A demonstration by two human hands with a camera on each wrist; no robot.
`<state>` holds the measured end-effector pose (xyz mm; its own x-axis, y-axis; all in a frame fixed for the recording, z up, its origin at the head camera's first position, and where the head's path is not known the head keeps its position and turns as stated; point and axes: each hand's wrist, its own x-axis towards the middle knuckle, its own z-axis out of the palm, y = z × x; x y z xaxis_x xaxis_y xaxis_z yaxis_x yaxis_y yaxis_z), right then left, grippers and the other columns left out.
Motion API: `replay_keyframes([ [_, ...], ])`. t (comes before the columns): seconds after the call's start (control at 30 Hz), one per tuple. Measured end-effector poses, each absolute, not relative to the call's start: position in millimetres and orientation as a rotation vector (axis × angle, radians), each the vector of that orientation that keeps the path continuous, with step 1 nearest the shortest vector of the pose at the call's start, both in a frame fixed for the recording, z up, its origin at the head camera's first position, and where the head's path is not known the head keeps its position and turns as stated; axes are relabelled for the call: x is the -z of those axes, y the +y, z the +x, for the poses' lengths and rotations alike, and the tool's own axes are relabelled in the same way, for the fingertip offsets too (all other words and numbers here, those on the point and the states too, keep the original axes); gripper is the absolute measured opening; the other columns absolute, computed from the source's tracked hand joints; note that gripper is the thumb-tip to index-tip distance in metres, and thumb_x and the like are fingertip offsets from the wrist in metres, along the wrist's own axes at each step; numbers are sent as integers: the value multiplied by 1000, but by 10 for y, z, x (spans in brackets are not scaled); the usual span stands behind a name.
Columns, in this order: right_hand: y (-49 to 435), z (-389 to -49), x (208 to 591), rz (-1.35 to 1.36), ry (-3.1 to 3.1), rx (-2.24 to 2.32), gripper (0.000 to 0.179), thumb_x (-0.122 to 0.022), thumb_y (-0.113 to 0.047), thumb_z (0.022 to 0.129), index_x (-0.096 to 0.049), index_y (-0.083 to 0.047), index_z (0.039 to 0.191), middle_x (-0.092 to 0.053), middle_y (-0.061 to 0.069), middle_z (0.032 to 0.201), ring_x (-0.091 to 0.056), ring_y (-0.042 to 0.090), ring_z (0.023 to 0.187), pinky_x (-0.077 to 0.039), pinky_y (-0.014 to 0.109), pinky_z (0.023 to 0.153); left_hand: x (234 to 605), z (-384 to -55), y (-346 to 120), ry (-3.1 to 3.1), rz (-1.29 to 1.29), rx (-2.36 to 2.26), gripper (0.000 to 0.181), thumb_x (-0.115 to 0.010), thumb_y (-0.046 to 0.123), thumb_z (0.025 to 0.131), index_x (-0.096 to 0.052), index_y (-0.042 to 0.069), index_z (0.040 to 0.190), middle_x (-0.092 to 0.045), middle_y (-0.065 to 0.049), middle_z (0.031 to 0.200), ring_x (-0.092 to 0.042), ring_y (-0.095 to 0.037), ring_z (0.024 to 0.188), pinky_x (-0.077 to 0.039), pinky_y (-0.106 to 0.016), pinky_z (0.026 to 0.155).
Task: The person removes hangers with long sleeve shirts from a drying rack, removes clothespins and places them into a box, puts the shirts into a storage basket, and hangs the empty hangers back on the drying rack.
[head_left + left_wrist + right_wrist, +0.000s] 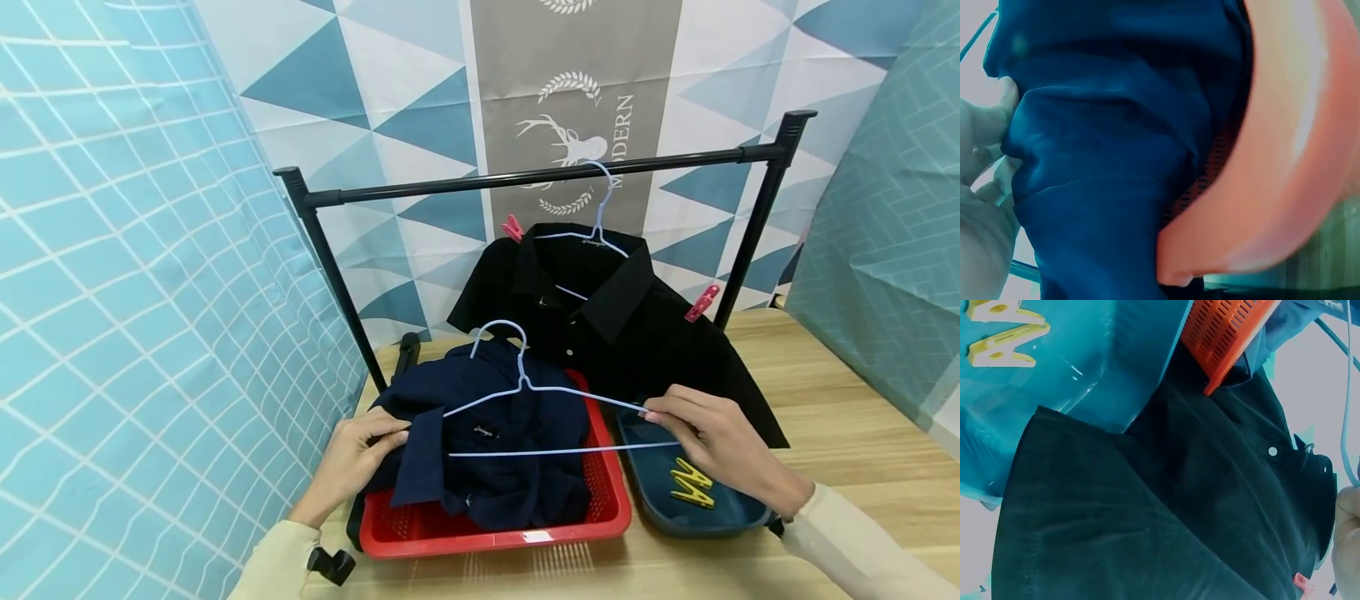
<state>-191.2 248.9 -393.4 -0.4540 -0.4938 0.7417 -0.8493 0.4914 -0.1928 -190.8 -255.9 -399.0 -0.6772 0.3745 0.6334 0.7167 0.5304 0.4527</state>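
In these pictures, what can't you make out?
Head view: the left end of the loose hanger, hidden by the navy shirt.
Head view: the shirt's white lettering, too small.
Left wrist view: the red basket, largely hidden by the shirt.
Right wrist view: most of the right hand, cut off by the right edge.

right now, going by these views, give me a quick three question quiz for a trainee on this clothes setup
1. True or false: the black shirt hangs from the rail.
2. Where do the yellow clips lie? A) in the red basket; B) in the blue tray; C) on the rail.
3. What do the left hand and right hand each hold?

Key: 1. True. 2. B. 3. Left, the navy shirt; right, the lower hanger.
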Motion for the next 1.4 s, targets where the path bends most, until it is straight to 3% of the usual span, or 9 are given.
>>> replay_keyframes([
  [0.1, 2529, -1911, 3929, 1095, -2080, -748, 33, -51, -37, 109, -74, -13, 109, -60, -12, 91, -50, -1, 77, -40, 12, 66, 4005, -1911, -2574, -2290, -911, 965, 19, -78, 1, 88, -82, 11, 103, -74, -2, 90, -67, -10, 81, -50, -17, 71],
  [0.43, 2653, -1929, 3970, 1068, -2005, -726, 36, -50, -39, 108, -75, -13, 106, -59, -13, 88, -48, -2, 75, -38, 13, 64, 4064, -1903, -2611, -2290, -941, 930, 19, -80, 0, 86, -81, 11, 101, -74, -3, 88, -68, -11, 79, -50, -16, 72],
  [0.63, 2810, -1877, 3947, 984, -2080, -737, 39, -50, -39, 108, -76, -9, 105, -59, -13, 86, -45, -3, 71, -37, 13, 60, 4141, -1906, -2671, -2345, -833, 904, 26, -84, -9, 77, -82, 9, 95, -74, 5, 88, -69, -8, 81, -51, -14, 75],
  [0.73, 2890, -1853, 3969, 939, -2118, -736, 27, -58, -29, 107, -76, -9, 107, -58, -15, 86, -43, -3, 69, -36, 13, 59, 4173, -1894, -2678, -2362, -829, 897, 27, -85, -9, 75, -82, 10, 94, -74, 8, 88, -69, -7, 81, -51, -14, 74],
  [0.83, 2936, -1846, 3986, 906, -2117, -741, 13, -69, -7, 99, -76, -10, 109, -56, -16, 86, -43, -4, 68, -36, 14, 57, 4194, -1880, -2671, -2384, -840, 892, 26, -85, -6, 77, -82, 13, 94, -73, 10, 89, -69, -7, 81, -51, -16, 73],
  [0.97, 2973, -1835, 3981, 872, -2124, -765, 36, -74, 15, 84, -76, -9, 110, -57, -16, 87, -42, -4, 69, -35, 15, 57, 4207, -1866, -2661, -2418, -856, 880, 27, -85, -3, 78, -82, 17, 95, -72, 13, 89, -67, -6, 82, -52, -18, 73],
  [1.4, 2969, -1832, 3955, 857, -2144, -738, 41, -77, 18, 79, -77, -11, 109, -57, -17, 88, -44, -4, 68, -36, 14, 57, 4302, -1859, -2623, -2675, -1036, 839, 20, -80, -2, 84, -81, 10, 99, -74, 4, 93, -66, -7, 85, -55, -25, 71],
])
